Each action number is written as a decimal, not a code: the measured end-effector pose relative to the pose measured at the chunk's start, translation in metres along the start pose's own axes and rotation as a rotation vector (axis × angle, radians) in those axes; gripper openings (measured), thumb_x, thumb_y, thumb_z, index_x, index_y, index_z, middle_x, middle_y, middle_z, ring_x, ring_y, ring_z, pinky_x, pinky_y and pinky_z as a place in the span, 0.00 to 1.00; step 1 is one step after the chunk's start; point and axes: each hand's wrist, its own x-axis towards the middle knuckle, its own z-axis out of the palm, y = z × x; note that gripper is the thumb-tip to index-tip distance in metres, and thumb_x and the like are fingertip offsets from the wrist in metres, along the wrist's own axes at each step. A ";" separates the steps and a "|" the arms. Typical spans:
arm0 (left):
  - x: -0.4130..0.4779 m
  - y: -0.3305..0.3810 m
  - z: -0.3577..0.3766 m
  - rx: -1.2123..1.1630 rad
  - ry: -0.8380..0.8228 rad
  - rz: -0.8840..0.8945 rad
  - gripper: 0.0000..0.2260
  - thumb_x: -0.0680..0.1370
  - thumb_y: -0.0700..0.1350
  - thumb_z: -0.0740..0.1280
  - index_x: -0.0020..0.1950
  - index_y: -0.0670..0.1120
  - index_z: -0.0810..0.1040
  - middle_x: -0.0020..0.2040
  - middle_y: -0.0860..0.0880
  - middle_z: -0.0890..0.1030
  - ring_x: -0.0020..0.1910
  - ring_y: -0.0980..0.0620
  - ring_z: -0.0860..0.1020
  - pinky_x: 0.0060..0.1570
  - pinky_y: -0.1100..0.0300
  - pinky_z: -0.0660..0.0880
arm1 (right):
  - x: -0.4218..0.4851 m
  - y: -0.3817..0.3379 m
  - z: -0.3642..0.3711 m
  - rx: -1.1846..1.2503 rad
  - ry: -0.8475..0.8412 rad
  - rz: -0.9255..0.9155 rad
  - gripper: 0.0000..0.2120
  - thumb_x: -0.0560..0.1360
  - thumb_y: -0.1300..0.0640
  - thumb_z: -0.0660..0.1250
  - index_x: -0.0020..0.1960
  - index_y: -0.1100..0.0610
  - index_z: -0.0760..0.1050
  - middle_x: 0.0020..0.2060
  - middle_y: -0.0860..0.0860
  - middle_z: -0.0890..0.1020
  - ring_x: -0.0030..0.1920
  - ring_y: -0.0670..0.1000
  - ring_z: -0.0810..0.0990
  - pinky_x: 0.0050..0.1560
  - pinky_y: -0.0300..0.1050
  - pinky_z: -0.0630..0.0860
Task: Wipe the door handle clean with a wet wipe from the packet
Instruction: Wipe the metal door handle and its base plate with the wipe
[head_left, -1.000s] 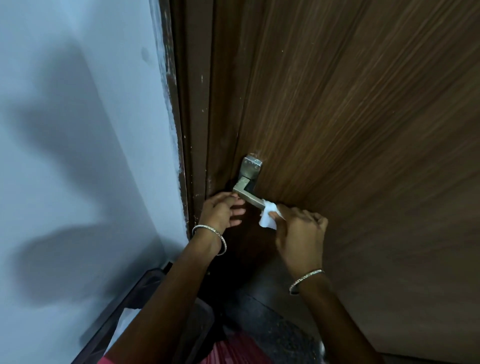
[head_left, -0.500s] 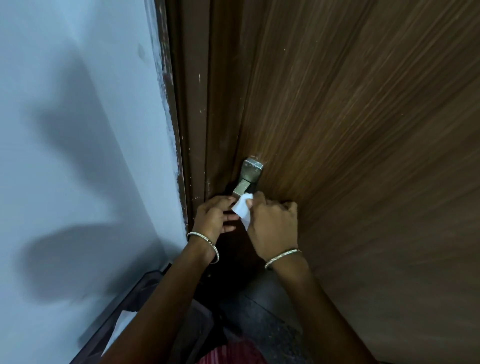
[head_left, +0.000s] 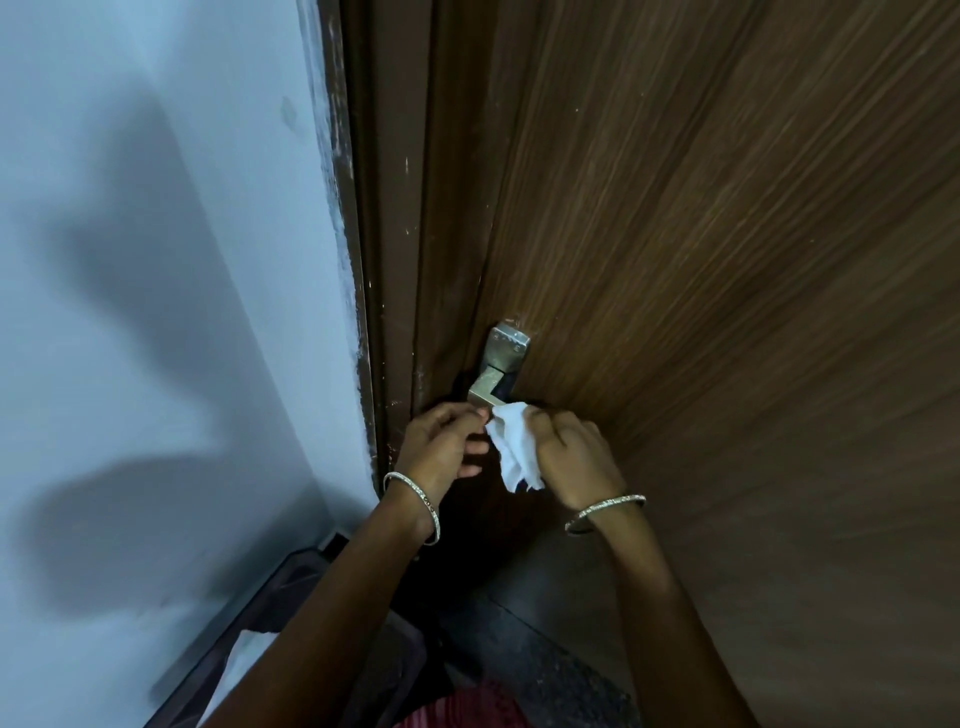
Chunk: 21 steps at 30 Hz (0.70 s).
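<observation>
Our right hand (head_left: 566, 457) is curled round a white crumpled wet wipe (head_left: 514, 449), bunching it against the brushed-metal lever door handle (head_left: 491, 387) on the brown wood-grain door (head_left: 727, 260). Only the handle's square neck and its plate show above our knuckles; the bar itself is hidden under wipe and fingers. Judging from the neck, its long axis runs off to the right along the door face, so the right hand, sitting directly on it, is the nearer one for a stroke along it. Our left hand (head_left: 441, 441) sits just left of the wipe, by the door's edge, fingers loosely bent, fingertips meeting the wipe's upper corner. Whether they pinch it or merely touch, we cannot tell.
</observation>
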 end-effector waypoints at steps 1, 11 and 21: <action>0.000 0.001 0.001 -0.022 -0.001 -0.010 0.06 0.77 0.40 0.65 0.44 0.48 0.80 0.39 0.48 0.83 0.35 0.52 0.81 0.29 0.63 0.76 | 0.002 -0.009 0.000 -0.088 0.010 -0.062 0.19 0.83 0.50 0.53 0.55 0.60 0.78 0.54 0.62 0.83 0.57 0.64 0.79 0.56 0.52 0.71; -0.001 0.001 0.004 -0.413 -0.162 -0.225 0.08 0.78 0.44 0.60 0.46 0.47 0.78 0.48 0.46 0.82 0.49 0.47 0.80 0.45 0.51 0.77 | -0.022 -0.018 0.008 -0.035 0.668 -0.339 0.11 0.75 0.63 0.68 0.55 0.56 0.82 0.46 0.54 0.82 0.46 0.58 0.77 0.48 0.49 0.74; -0.002 -0.007 0.010 -0.557 -0.311 -0.328 0.08 0.74 0.45 0.61 0.47 0.47 0.79 0.38 0.50 0.83 0.37 0.51 0.80 0.41 0.55 0.76 | 0.023 -0.059 0.009 -0.226 0.819 -0.600 0.15 0.76 0.65 0.68 0.62 0.58 0.81 0.46 0.53 0.81 0.47 0.53 0.76 0.46 0.44 0.77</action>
